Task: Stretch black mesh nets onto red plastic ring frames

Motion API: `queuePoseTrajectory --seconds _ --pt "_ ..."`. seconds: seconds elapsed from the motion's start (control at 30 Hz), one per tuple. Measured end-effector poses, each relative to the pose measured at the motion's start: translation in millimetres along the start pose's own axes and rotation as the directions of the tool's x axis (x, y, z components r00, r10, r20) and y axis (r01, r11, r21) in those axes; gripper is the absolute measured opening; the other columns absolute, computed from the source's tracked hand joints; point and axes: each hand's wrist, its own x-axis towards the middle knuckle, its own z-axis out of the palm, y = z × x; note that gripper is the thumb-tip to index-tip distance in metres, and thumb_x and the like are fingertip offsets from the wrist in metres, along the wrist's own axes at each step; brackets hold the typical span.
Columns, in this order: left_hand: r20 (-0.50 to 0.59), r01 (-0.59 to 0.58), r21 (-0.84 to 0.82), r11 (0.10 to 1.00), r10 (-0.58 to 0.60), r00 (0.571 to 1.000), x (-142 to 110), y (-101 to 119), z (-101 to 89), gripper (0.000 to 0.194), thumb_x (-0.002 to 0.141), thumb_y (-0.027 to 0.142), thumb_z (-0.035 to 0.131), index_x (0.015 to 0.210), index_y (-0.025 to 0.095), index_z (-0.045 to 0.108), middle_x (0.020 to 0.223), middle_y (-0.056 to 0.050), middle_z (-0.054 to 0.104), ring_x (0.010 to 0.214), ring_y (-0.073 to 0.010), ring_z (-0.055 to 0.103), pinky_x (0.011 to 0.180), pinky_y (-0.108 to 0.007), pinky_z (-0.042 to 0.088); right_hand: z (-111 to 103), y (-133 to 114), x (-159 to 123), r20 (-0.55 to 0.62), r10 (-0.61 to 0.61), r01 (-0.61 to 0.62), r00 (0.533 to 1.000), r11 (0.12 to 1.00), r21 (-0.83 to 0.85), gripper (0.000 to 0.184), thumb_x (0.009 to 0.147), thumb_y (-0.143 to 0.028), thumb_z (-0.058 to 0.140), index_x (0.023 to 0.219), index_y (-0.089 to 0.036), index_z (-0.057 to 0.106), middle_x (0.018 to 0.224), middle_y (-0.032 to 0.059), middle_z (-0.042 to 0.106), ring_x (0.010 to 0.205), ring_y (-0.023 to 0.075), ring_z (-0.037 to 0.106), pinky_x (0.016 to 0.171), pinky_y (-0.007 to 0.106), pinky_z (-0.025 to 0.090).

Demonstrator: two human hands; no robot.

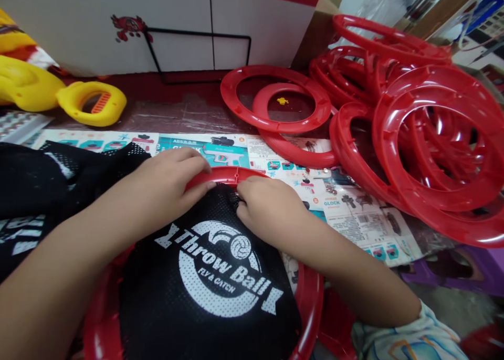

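Note:
A red plastic ring [311,307] lies in front of me, with black mesh fabric [157,292] spread across it. White "Throw Ball" print covers the middle of the cloth. My left hand [173,179] grips the far rim of the ring, thumb on the near side and fingers over the top. Just to its right, my right hand [271,208] has its fingers curled at the same rim, pinching the fabric's edge there. Its fingertips are partly hidden. More printed black mesh [23,202] lies at the left, beside my left forearm.
Several red rings [437,139] are heaped at the right; another ring [236,100] lies behind my hands. Yellow plastic parts [92,104] sit at the back left. Printed card sheets [354,208] cover the table. A white box [252,13] with a black wire frame [197,33] stands behind.

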Motion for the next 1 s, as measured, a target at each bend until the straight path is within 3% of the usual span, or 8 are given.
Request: queuePoseTrajectory --seconds 0.13,0.27,0.37,0.5,0.67,1.0 --pt "0.094 -0.073 -0.146 0.987 0.087 0.992 10 10 4.7 0.029 0.091 0.033 0.045 0.101 0.015 0.066 0.112 -0.011 0.059 0.106 -0.024 0.055 0.096 -0.04 0.044 -4 8 4 -0.05 0.029 -0.014 0.998 0.955 0.295 0.011 0.075 -0.018 0.055 0.082 -0.015 0.063 0.077 0.0033 0.068 0.064 0.013 0.054 0.055 0.024 0.032" --pt "0.059 -0.004 -0.196 0.981 0.016 0.998 14 11 7.1 0.028 0.088 0.035 0.048 0.086 0.015 0.068 0.099 -0.009 0.061 0.094 -0.022 0.059 0.088 -0.037 0.048 -4 12 9 -0.051 0.052 -0.026 0.997 0.911 0.412 0.009 0.081 -0.021 0.059 0.081 -0.016 0.066 0.081 0.0022 0.069 0.07 0.0123 0.057 0.062 0.023 0.035" --pt "0.023 0.057 -0.229 0.972 -0.053 0.998 15 10 7.2 0.028 0.086 0.038 0.05 0.078 0.017 0.067 0.092 -0.007 0.062 0.088 -0.0209 0.059 0.084 -0.036 0.049 -3 12 11 -0.064 0.069 -0.037 0.996 0.912 0.409 0.014 0.085 -0.022 0.059 0.077 -0.017 0.068 0.078 0.0018 0.069 0.069 0.0119 0.056 0.063 0.024 0.034" --pt "0.036 0.172 -0.299 0.939 -0.169 0.985 17 10 7.2 0.025 0.082 0.04 0.055 0.075 0.019 0.067 0.097 -0.006 0.066 0.092 -0.0226 0.06 0.087 -0.038 0.047 1 13 14 -0.165 0.117 -0.051 0.979 0.932 0.359 0.015 0.086 -0.024 0.059 0.076 -0.017 0.068 0.075 0.0017 0.068 0.067 0.012 0.055 0.062 0.024 0.032" --pt "-0.002 0.222 -0.283 0.933 -0.232 0.973 19 14 8.7 0.024 0.081 0.038 0.053 0.072 0.019 0.065 0.092 -0.005 0.067 0.087 -0.0212 0.059 0.083 -0.035 0.045 9 15 20 -0.218 0.101 -0.048 0.971 0.971 0.235 0.02 0.086 -0.026 0.055 0.071 -0.016 0.065 0.072 0.0028 0.066 0.067 0.0129 0.053 0.06 0.025 0.03" --pt "-0.05 0.175 -0.208 0.962 -0.189 0.981 22 14 12.6 0.024 0.081 0.035 0.05 0.067 0.018 0.061 0.083 -0.006 0.063 0.08 -0.0201 0.057 0.074 -0.033 0.043 13 14 26 -0.237 0.106 -0.075 0.966 0.988 0.135 0.024 0.087 -0.026 0.05 0.074 -0.015 0.067 0.073 0.0051 0.066 0.066 0.0144 0.052 0.059 0.026 0.029"
